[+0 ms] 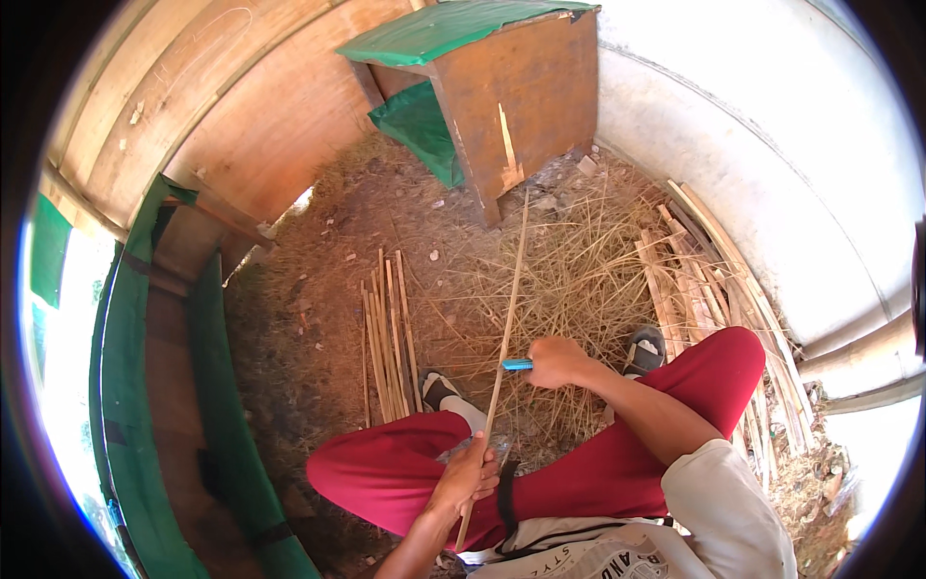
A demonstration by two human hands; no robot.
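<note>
A long, thin strip of bamboo or wood (513, 289) slants up and away from my lap, its far end near the foot of a wooden desk. My left hand (466, 475) is closed around its lower part, close to my body. My right hand (557, 364) grips a blue-handled cutter (518, 365), whose front end meets the strip about midway along it. The blade itself is too small to make out. Both my legs, in dark red trousers, are bent apart on either side of the strip.
Several cut strips (388, 328) lie on the dirt floor by my left foot. A heap of thin shavings (579, 270) spreads ahead, with longer slats (709, 289) along the right wall. Ahead stands a brown desk (521, 96) with a green cover; a green-covered bench (212, 386) lines the left.
</note>
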